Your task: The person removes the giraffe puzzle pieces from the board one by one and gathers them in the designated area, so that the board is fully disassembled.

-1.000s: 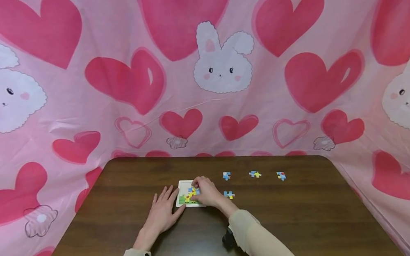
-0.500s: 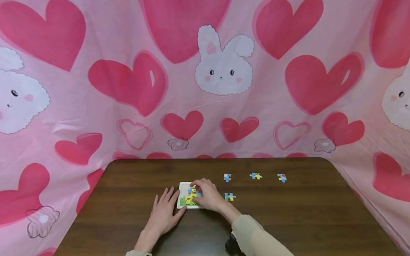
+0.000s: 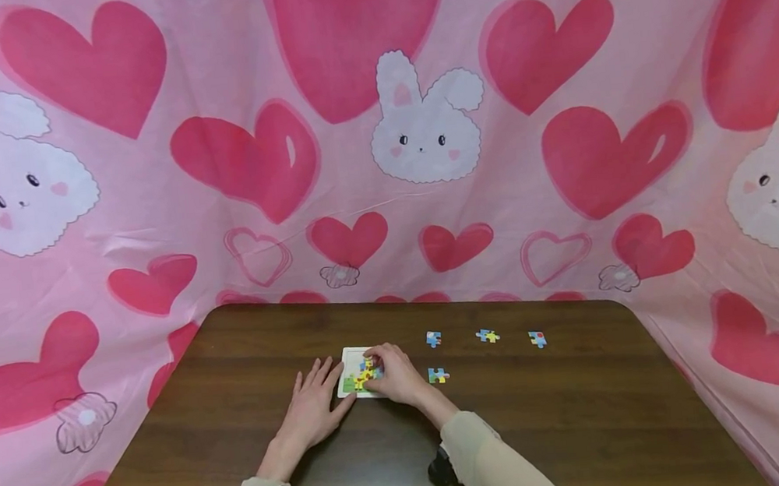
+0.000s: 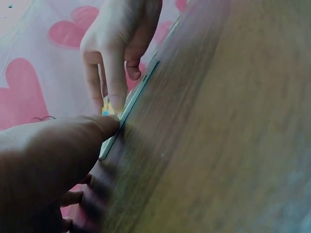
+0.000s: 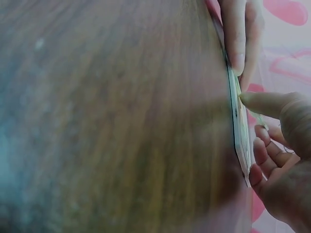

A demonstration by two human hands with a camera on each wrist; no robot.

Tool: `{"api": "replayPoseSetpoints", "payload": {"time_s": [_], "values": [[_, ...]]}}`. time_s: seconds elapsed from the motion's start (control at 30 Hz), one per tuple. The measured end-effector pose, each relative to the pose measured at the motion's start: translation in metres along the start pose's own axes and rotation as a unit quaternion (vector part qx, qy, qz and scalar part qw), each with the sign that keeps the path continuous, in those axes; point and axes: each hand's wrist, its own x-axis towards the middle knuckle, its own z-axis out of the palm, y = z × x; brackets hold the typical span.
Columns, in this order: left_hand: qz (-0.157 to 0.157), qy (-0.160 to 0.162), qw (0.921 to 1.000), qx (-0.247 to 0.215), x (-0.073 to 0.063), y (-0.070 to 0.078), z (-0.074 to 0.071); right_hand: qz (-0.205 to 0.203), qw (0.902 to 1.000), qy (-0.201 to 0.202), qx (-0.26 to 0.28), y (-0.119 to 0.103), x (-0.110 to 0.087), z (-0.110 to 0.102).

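A small white-framed jigsaw puzzle [image 3: 351, 357] lies on the table, partly filled with green, yellow and blue pieces. My left hand [image 3: 310, 407] steadies the frame's left side, fingers extended and thumb on the near edge. Over the right part is my right hand [image 3: 401, 379], its thumb and fingers pinching a puzzle piece [image 5: 263, 121], mostly hidden. In the left wrist view, a bit of yellow and blue shows beneath the right hand [image 4: 114, 43]. The right wrist view shows its thumb at the frame's edge [image 5: 238, 116].
Several loose puzzle pieces lie right of the frame: one nearby [image 3: 438, 375], one behind it [image 3: 433, 339], a yellow-blue one [image 3: 488, 335] and one with a red spot [image 3: 537, 339]. A brown wooden table [image 3: 575, 413] meets a pink heart-patterned cloth [image 3: 356, 191] at the back.
The head view has shifted slightly, so everything sits a little lower. My right fingers have made a small movement over the puzzle; my left hand stays at the frame.
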Motion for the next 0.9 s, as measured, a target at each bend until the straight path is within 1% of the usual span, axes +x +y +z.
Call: {"api": "replayPoseSetpoints", "payload": {"time_s": [0.1, 0.2, 0.3, 0.4, 0.53, 0.6, 0.77, 0.9], "values": [[-0.001, 0.001, 1.0000, -0.001, 0.000, 0.001, 0.000, 0.007, 0.9990, -0.005, 0.044, -0.005, -0.003, -0.009], [-0.002, 0.000, 1.0000, 0.000, 0.000, 0.001, 0.000, 0.007, 0.9927, -0.006, 0.120, -0.020, -0.010, -0.027], [-0.004, -0.001, 1.0000, -0.002, 0.000, 0.002, 0.000, 0.009, 0.9864, -0.005, 0.164, -0.020, -0.012, -0.034], [-0.006, -0.001, 1.0000, -0.001, 0.000, 0.002, 0.000, 0.016, 0.9811, -0.004, 0.193, -0.018, -0.014, -0.041], [-0.005, -0.001, 1.0000, 0.002, 0.001, 0.002, 0.001, 0.024, 0.9755, -0.003, 0.219, -0.014, -0.020, -0.052], [-0.005, 0.000, 1.0000, 0.001, 0.001, 0.002, 0.000, 0.024, 0.9745, -0.002, 0.223, -0.011, -0.024, -0.058], [-0.003, 0.000, 1.0000, -0.002, 0.001, 0.002, 0.000, 0.021, 0.9758, 0.005, 0.218, -0.003, -0.034, -0.074], [-0.005, -0.002, 1.0000, -0.001, 0.000, 0.003, 0.000, 0.030, 0.9756, 0.017, 0.217, 0.005, -0.042, -0.086]]}}
